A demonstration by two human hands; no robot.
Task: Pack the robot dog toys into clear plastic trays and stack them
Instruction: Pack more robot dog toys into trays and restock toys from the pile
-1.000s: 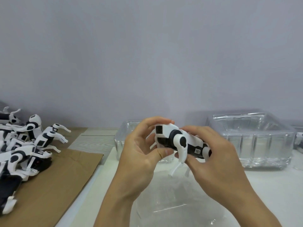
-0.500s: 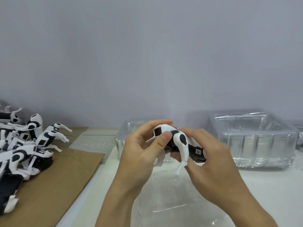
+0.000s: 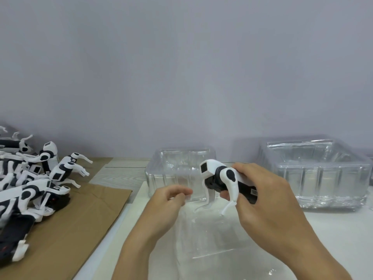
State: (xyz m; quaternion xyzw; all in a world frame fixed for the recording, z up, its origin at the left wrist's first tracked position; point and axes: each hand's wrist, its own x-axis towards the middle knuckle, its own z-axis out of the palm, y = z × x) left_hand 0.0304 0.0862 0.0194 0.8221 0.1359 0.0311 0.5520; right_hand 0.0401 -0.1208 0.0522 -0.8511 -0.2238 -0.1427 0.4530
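Note:
My right hand (image 3: 268, 199) grips a white and black robot dog toy (image 3: 222, 175) by its rear body, held upright in the air with its front legs hanging down. Below it lies a clear plastic tray (image 3: 212, 239) on the white table. My left hand (image 3: 167, 203) hovers just left of the toy with fingers loosely curled, holding nothing and apart from the toy. A pile of more robot dog toys (image 3: 30, 178) lies on brown cardboard (image 3: 84, 215) at the left.
Behind my hands stands a stack of clear trays (image 3: 173, 170), and a larger stack of clear trays (image 3: 314, 174) is at the back right. A plain grey wall closes the far side. The cardboard overlaps the table's left part.
My left hand has let go of the toy's head and drawn back down to the left. My right hand now holds the toy alone, its front legs unfolded downward.

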